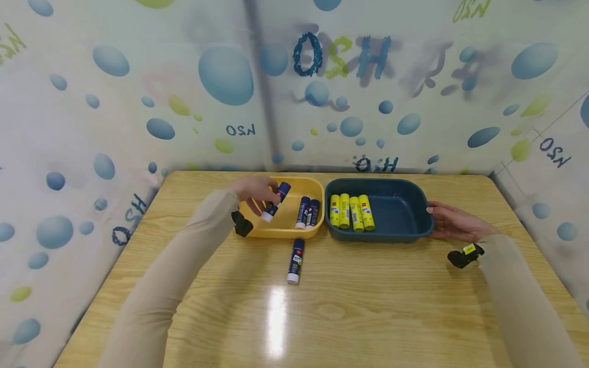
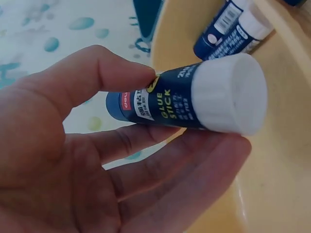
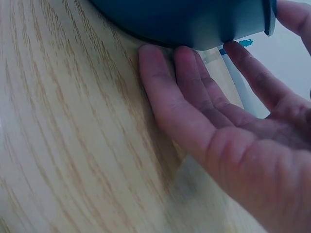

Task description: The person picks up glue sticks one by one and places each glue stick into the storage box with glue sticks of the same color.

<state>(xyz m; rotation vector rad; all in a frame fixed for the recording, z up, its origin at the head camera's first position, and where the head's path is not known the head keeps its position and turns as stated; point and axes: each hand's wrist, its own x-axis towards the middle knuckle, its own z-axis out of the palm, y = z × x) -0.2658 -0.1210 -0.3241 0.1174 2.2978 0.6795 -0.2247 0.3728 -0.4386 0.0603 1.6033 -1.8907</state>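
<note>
Over the yellow tray, my left hand pinches a navy glue stick between thumb and fingers. Its white end points away from the palm in the left wrist view. Two more navy glue sticks lie side by side in that tray, one of them nearer the left. At the dark blue tray's right end, my right hand holds the wall, thumb at the rim and fingertips against the outside low down.
Several yellow glue sticks stand in a row in the left part of the dark blue tray. One navy glue stick lies on the wooden table in front of the trays. A patterned curtain hangs behind the table.
</note>
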